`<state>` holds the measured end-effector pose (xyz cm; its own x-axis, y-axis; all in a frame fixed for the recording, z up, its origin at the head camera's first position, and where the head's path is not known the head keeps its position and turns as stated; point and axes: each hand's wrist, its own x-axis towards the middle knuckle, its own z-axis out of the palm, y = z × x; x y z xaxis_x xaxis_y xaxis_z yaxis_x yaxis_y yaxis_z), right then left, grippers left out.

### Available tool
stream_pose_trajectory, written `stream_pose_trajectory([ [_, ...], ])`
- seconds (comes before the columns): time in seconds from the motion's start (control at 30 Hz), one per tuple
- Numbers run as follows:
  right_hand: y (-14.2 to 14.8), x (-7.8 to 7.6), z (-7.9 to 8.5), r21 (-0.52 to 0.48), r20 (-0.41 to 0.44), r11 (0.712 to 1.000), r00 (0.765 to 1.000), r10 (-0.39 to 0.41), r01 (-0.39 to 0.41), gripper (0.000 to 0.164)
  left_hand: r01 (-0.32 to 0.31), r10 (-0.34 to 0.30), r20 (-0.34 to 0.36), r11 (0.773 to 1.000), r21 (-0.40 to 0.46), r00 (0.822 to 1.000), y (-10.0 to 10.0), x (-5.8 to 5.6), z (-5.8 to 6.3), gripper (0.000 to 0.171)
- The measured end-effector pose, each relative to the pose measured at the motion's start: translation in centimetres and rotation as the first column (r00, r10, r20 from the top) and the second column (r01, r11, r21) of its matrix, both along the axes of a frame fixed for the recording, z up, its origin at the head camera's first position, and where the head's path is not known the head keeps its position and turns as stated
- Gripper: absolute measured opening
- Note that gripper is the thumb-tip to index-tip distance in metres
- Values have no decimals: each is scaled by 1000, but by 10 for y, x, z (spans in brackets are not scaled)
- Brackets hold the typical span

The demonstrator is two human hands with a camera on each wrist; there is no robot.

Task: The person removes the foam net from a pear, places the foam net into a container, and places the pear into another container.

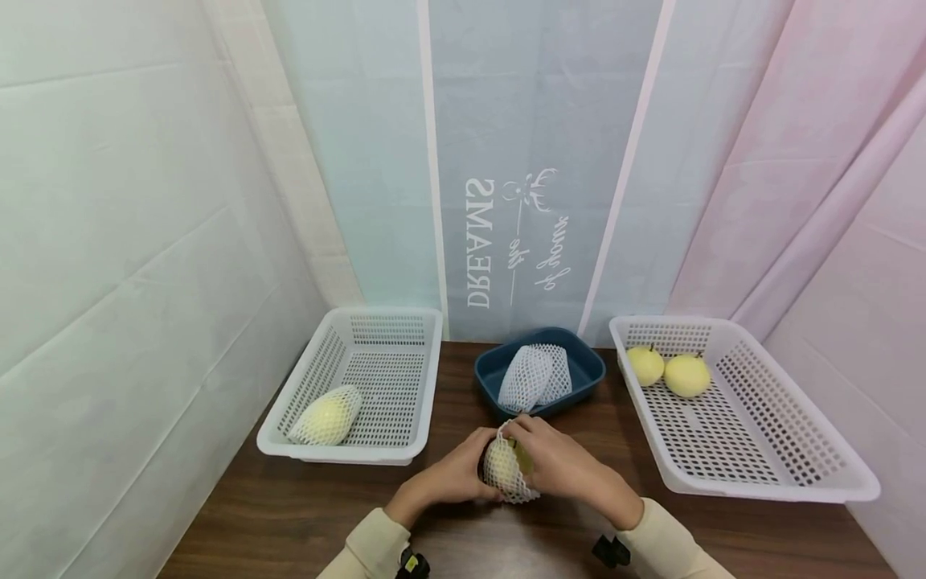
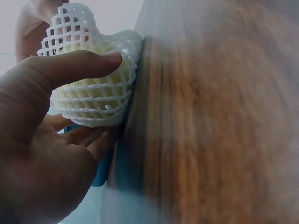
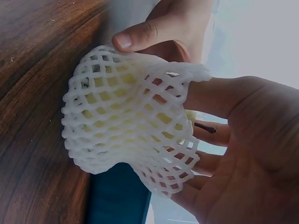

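A yellow pear (image 1: 522, 457) sits partly inside a white foam net (image 1: 502, 470), low over the table in the middle of the head view. My left hand (image 1: 457, 470) grips the netted pear from the left, its thumb (image 2: 88, 65) lying across the mesh and its fingers beneath. From the other side my right hand (image 1: 563, 460) holds the net's open edge, with the thumb tucked under the mesh in the right wrist view. The dark stem (image 3: 205, 127) pokes out of the net's opening toward the right palm. Some right fingertips are hidden behind the net.
At the left, a white basket (image 1: 427, 386) holds one netted pear (image 1: 327, 416). A blue bin (image 1: 589, 366) with several foam nets (image 1: 526, 376) stands just beyond my hands. Two bare pears (image 1: 687, 375) lie in the right white basket (image 1: 817, 418). Fabric walls surround the wooden table (image 1: 289, 515).
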<state>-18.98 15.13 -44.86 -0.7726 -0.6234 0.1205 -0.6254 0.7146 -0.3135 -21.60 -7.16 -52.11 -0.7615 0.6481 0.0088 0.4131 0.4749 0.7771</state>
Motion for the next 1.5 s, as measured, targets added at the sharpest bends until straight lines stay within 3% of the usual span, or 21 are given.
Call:
stream_pose_trajectory([
  [0.17, -2, 0, -2, 17, -6, 1000, 1000, 9, -9, 58, -1, 1, -23, 1000, -4, 1000, -1, 0, -2, 87],
  [0.5, -3, 1, -5, 42, 56, 999, 998, -20, 17, 65, -20, 20, 6, 1000, -5, 1000, -2, 0, -1, 86],
  [1.0, -2, -2, -9, 28, 13, 999, 999, -39, 38, 66, -29, 29, 9, 1000, 6, 1000, -2, -2, -3, 86],
  [1.23, 0, -3, -9, -10, 16, 999, 999, -37, 37, 68, -25, 26, -20, 1000, 19, 999, -1, -2, -4, 84],
  [1.5, 2, -3, -5, -54, 27, 998, 999, -33, 34, 68, -40, 40, 3, 998, 42, 999, -1, -3, -2, 74],
])
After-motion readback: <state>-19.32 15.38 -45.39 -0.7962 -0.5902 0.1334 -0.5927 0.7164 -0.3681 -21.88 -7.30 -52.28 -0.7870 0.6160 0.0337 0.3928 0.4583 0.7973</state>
